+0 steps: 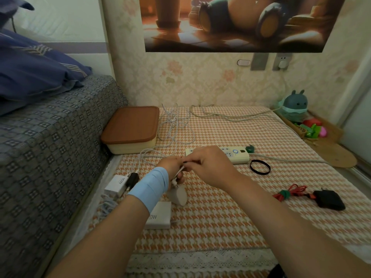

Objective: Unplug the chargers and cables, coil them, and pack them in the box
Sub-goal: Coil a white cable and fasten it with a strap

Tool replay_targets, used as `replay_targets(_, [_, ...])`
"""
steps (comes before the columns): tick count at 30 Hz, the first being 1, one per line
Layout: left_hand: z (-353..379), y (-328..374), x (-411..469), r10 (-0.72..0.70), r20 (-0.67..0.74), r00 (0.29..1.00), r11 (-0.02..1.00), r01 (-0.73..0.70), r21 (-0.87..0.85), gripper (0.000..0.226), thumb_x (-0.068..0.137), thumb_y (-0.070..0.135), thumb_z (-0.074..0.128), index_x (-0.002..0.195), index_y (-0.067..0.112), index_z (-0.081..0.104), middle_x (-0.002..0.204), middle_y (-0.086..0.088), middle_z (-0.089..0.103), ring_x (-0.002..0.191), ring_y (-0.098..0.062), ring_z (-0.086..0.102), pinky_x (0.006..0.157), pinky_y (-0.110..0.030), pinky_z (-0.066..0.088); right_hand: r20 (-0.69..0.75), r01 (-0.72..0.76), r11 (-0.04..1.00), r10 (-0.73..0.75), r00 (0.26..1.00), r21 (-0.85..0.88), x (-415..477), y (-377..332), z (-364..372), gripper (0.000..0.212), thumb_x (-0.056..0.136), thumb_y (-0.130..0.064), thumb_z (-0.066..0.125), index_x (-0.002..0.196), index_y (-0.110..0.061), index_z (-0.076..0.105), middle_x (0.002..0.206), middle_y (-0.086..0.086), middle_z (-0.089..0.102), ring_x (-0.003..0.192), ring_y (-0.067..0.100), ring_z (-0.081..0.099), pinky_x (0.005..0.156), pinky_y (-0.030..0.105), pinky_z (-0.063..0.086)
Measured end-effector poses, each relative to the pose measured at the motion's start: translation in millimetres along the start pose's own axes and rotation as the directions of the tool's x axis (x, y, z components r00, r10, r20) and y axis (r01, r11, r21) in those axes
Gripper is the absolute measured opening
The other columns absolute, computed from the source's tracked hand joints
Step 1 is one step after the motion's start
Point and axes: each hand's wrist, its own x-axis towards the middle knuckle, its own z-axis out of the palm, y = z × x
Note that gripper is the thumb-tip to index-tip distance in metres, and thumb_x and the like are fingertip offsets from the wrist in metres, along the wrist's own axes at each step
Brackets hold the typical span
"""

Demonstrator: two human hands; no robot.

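Gripping the white cable (pixel 180 169) in both hands.
My left hand (pixel 173 167) clasps it; my right hand (pixel 212 167) pinches it just beside. The charger (pixel 117 185) by my left wrist reads "90W"; the box (pixel 130 127) sits beyond.

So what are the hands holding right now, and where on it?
A white cable: the left hand grips it near its plug end; the right hand pinches it alongside.
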Motion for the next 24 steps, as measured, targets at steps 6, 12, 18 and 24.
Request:
replay_targets(6, [-8, 0, 9, 0.296, -0.106, 0.949, 0.919, -0.254, 0.301, 0.036, 0.099, 0.025, 0.050, 0.070, 0.005, 0.055, 0.056, -0.014, 0.056, 0.034, -0.019, 0.045, 0.046, -0.026, 0.041, 0.135, -0.374, 0.814, 0.352, 0.926, 0.445, -3, -5, -1, 0.013, 0.092, -0.020, 0.072, 0.087, -0.015, 0.083, 0.077, -0.001, 0.077, 0.062, 0.019, 0.074, 0.061, 0.034, 0.062])
replay_targets(12, [-6, 0, 11, 0.452, -0.160, 0.877, 0.860, -0.382, 0.338, 0.037, 0.099, 0.027, 0.050, 0.066, 0.011, 0.053, 0.061, -0.009, 0.056, 0.042, -0.022, 0.050, 0.046, -0.028, 0.047, 0.186, -0.506, 0.601, 0.514, 0.837, 0.618, -3, -10, -2, 0.004, 0.087, -0.007, 0.077, 0.091, -0.006, 0.078, 0.079, 0.010, 0.078, 0.062, 0.027, 0.073, 0.068, 0.036, 0.063])
replay_targets(18, [-5, -3, 9, 0.358, -0.176, 0.917, 0.934, -0.348, 0.085, 0.034, 0.099, 0.030, 0.051, 0.071, 0.011, 0.056, 0.062, -0.009, 0.049, 0.034, -0.018, 0.043, 0.050, -0.030, 0.042, 0.256, -0.593, 0.452, 0.608, 0.752, 0.667, 2, -10, -2, 0.007, 0.087, -0.004, 0.077, 0.093, -0.004, 0.074, 0.080, 0.015, 0.077, 0.049, 0.014, 0.061, 0.062, 0.037, 0.063])
replay_targets(24, [-8, 1, 8, 0.206, 0.025, 0.978, 0.966, -0.199, -0.166, 0.023, 0.101, 0.031, 0.052, 0.101, 0.013, 0.066, 0.067, -0.007, 0.047, 0.038, -0.013, 0.035, 0.041, -0.022, 0.040, 0.246, -0.592, 0.582, 0.565, 0.787, 0.557, 0, 2, 0, 0.011, 0.099, -0.013, 0.064, 0.092, -0.011, 0.073, 0.084, 0.007, 0.076, 0.056, 0.014, 0.063, 0.064, 0.037, 0.059])
